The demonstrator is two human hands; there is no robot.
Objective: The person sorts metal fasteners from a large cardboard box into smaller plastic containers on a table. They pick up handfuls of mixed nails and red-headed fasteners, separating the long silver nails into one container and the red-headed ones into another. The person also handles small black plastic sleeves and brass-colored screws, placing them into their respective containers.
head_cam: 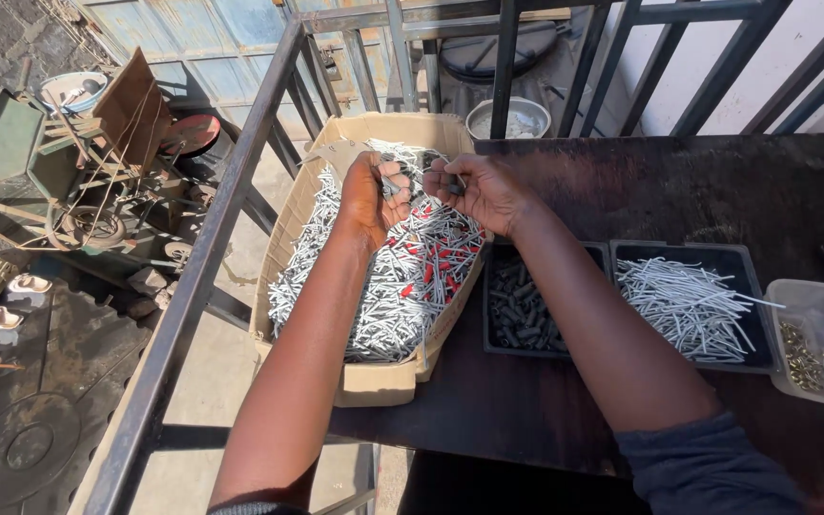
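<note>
Head view, items as they lie:

1. Your left hand (pixel 371 195): raised over the far end of the open brown cardboard box (pixel 379 383), fingers curled together around a few thin silver metal pins (pixel 389 183); exactly how many it holds you cannot tell.

2. Your right hand (pixel 484 194): just beside the left, over the same box, fingertips pinched shut on a small dark piece (pixel 455 186) too small to identify. The two hands are close together, nearly touching.

3. The cardboard box: sits on the left edge of the dark wooden table (pixel 660 191), partly overhanging it, heaped with long silver pins (pixel 374 305) mixed with short red plastic pieces (pixel 431 257).

4. Black rectangular tray of dark grey cylindrical pieces (pixel 519 305): on the table, touching the box's right side, under your right forearm.

5. Second black tray holding loose silver rods (pixel 684 305): just beside the first, to its right.

6. Clear plastic tub with small brass-coloured parts (pixel 803 358): at the table's right edge, next to the second tray.

7. Black metal railing (pixel 207 257): runs along the box's left side; beyond it, below, a yard with a green wheelbarrow (pixel 11 153).

8. Round metal bowl (pixel 517 119): behind the box, past the bars.
</note>
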